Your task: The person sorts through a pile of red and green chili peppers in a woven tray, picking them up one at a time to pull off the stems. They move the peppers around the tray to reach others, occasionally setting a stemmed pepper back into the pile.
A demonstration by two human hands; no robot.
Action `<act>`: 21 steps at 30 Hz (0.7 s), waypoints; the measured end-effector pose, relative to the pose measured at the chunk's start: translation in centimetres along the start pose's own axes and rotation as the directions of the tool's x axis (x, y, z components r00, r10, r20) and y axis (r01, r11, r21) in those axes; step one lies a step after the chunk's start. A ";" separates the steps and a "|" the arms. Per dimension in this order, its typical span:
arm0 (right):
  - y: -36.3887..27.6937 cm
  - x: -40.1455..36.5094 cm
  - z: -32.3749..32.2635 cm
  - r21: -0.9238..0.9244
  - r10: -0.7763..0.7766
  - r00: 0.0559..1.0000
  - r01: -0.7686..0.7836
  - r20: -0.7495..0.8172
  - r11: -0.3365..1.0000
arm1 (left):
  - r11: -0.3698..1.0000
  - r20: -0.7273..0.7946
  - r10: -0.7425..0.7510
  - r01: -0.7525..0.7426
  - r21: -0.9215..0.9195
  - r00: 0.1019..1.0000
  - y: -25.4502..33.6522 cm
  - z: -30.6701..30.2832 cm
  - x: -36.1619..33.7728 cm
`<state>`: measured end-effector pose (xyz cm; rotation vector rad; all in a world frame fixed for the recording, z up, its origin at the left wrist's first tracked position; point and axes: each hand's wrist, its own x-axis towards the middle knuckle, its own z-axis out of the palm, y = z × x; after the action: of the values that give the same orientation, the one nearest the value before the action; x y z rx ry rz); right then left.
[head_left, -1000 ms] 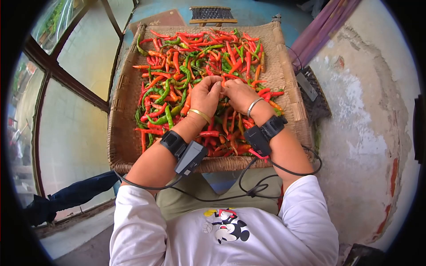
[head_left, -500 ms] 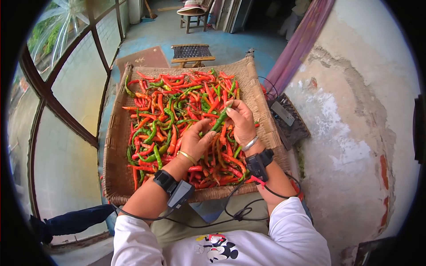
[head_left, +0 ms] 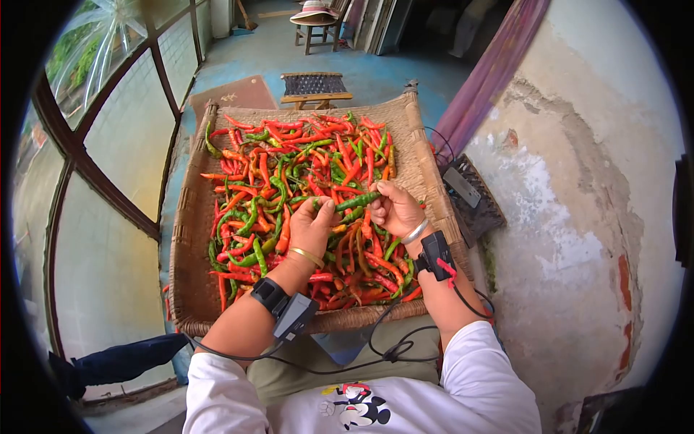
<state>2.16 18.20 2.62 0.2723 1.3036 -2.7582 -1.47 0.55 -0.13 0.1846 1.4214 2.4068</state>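
A green chili pepper (head_left: 357, 202) lies almost level above the pile, its right end pinched between the thumb and fingers of my right hand (head_left: 399, 211). Just off the pepper's other end is my left hand (head_left: 311, 230), closed with thumb against fingers; whatever it may hold is too small to make out. Beneath both hands, red, orange and green chili peppers (head_left: 260, 170) are heaped in a wide woven basket (head_left: 189, 278). I wear a bangle and a black strapped device on each wrist.
A black cable (head_left: 390, 353) loops between the wrist devices across my lap. Beyond the basket stands a low woven-top stool (head_left: 313, 85), and farther back a hat (head_left: 314, 13) rests on another stool. Glass panes line the left side; a peeling wall (head_left: 557, 217) is on the right.
The green pepper has turned from steeply slanted to nearly level. My right hand has shifted right and down, and my left hand has moved slightly left, away from the pepper's end.
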 end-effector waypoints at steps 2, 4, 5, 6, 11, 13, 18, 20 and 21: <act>0.0 0.2 -0.6 -0.023 0.041 0.991 -0.038 0.126 0.999 | 0.999 -0.033 -0.046 0.047 0.012 0.998 0.2 -0.3 0.1; -0.3 0.1 -0.5 -0.043 0.030 0.996 -0.027 0.082 0.999 | 0.992 -0.048 -0.109 0.112 0.055 0.993 0.7 -0.2 0.2; -0.5 0.4 -0.4 -0.064 0.009 0.999 -0.006 0.046 0.998 | 0.992 -0.060 -0.108 0.111 0.053 0.992 0.5 -0.3 0.3; -0.8 0.8 -0.6 -0.095 -0.109 0.993 0.114 0.051 0.989 | 0.990 -0.015 -0.120 0.121 0.067 0.993 0.3 -0.4 0.4; -2.8 2.3 -1.0 0.018 -0.336 0.935 0.340 -0.111 0.940 | 0.977 0.152 -0.131 0.101 0.187 0.980 0.4 0.1 0.0; -2.9 2.7 -1.0 -0.037 -0.335 0.915 0.336 -0.223 0.941 | 0.958 0.197 -0.079 0.019 0.287 0.977 -0.2 0.1 0.2; -0.9 1.2 -1.0 -0.989 -0.194 0.974 0.101 0.121 -0.110 | 0.343 0.490 0.135 -0.505 0.793 0.861 -0.2 -0.5 -0.3; 0.5 0.6 0.3 -0.928 -0.032 0.969 0.226 0.246 -0.298 | 0.234 0.541 0.102 -0.548 0.803 0.835 -0.3 -0.4 -0.6; 0.8 0.1 0.9 -0.890 0.037 0.959 0.274 0.280 -0.364 | 0.125 0.581 0.066 -0.585 0.801 0.811 -0.4 -0.4 -0.9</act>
<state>2.06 16.98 2.53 -0.3476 3.0017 -0.5047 -0.67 0.07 -0.62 1.3924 2.6375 1.0201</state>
